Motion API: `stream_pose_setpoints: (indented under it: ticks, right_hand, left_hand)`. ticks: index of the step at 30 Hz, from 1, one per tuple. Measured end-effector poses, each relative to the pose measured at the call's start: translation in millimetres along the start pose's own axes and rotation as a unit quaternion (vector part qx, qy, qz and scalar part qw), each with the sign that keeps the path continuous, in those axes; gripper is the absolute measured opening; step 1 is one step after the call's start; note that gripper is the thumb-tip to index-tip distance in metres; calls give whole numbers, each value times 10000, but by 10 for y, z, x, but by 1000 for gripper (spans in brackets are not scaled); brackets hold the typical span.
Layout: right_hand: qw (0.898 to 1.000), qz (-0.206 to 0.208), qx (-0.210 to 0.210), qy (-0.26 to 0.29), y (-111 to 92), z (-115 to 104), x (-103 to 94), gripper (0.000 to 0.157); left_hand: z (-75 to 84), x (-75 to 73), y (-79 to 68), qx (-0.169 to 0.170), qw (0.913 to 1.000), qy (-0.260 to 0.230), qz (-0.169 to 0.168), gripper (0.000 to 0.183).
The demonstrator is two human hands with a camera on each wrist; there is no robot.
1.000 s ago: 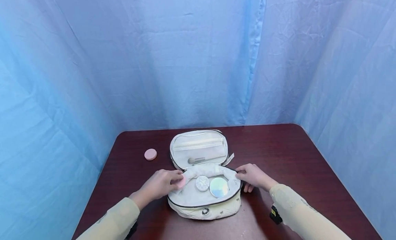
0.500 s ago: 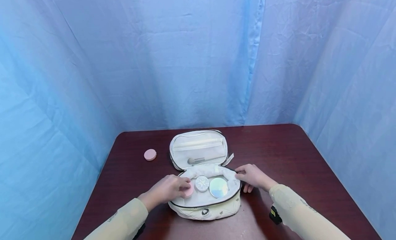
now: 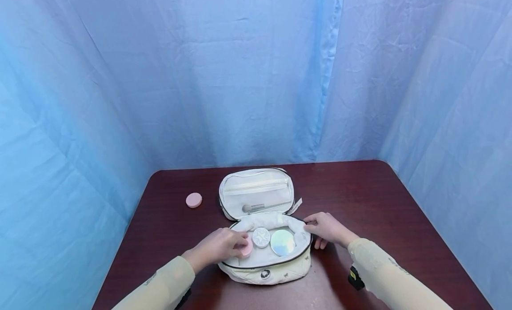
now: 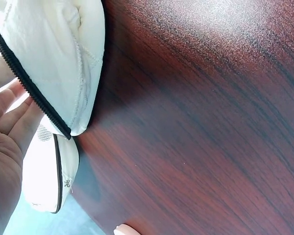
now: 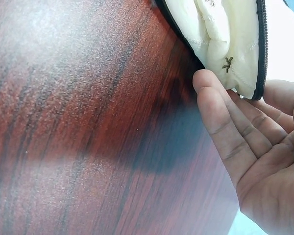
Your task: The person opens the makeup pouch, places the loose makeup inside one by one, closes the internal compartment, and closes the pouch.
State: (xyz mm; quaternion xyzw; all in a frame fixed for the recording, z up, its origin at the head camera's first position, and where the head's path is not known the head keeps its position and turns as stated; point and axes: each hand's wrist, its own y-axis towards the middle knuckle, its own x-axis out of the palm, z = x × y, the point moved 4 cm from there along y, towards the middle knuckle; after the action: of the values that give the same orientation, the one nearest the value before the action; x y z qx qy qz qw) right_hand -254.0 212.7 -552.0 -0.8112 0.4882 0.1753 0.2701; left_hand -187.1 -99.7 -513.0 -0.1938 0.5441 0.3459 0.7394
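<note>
A cream quilted makeup bag (image 3: 240, 274) stands unzipped on the table, its lid (image 3: 256, 173) folded back. Reaching over the bag's left side, my left hand (image 3: 219, 245) holds a pink round compact (image 3: 247, 248) down inside it; the left wrist view hides the compact. Beside the compact lie a white round case with a star pattern (image 3: 261, 237) and a shiny iridescent disc (image 3: 282, 242). My right hand (image 3: 329, 228) pinches the bag's right rim between thumb and finger, other fingers extended below, as the right wrist view shows near the dark zipper (image 5: 261, 58).
Another pink round compact (image 3: 194, 200) lies on the dark red wooden table (image 3: 360, 194), left of the bag. A makeup brush (image 3: 249, 208) rests in the lid's clear pocket. Blue curtains (image 3: 256, 88) hang behind and on both sides.
My left hand has moved right and slightly down with the pink compact, from the bag's left rim to beside the star-patterned case. The right hand has stayed at the rim.
</note>
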Motion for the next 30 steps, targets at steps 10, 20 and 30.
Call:
stream_pose_setpoints:
  ticks: [10,20,30]
  right_hand:
    - [10000,12,66,33,13,15,7,41]
    - [10000,2,42,29,11,25,5,42]
    - [10000,-40,31,23,2,21,3,43]
  left_hand:
    - [-37,76,-23,128,9992,383,-44,13]
    - [-83,66,-19,279,9995,115,-132,31]
    - [-222,-155,-105,-73,9997,207,74,29]
